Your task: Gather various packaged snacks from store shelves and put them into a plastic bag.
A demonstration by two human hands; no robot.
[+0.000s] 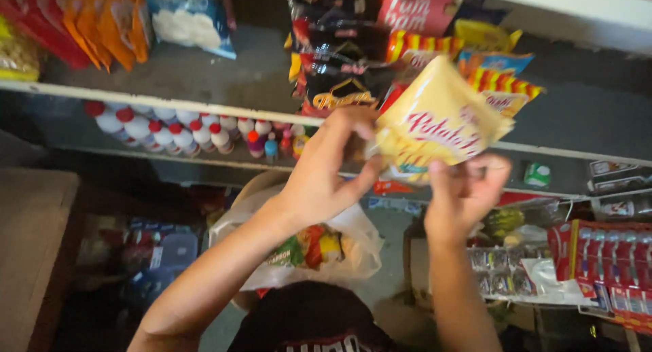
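Note:
Both my hands are raised in front of the shelves and hold a yellow snack packet [438, 121] with red lettering. My left hand [326, 168] grips its left lower edge. My right hand [465, 189] pinches its bottom right corner from below. The packet is tilted and sits just in front of a shelf of dark and striped snack bags [339, 66]. Below my arms lies an open white plastic bag [353, 250] with colourful packets inside.
Orange and red snack bags [95, 19] hang on the upper left shelf. White bottles with red caps [163, 128] line the lower shelf. A rack of red sachet strips [611, 270] is at the right. A brown box [34, 243] sits at the left.

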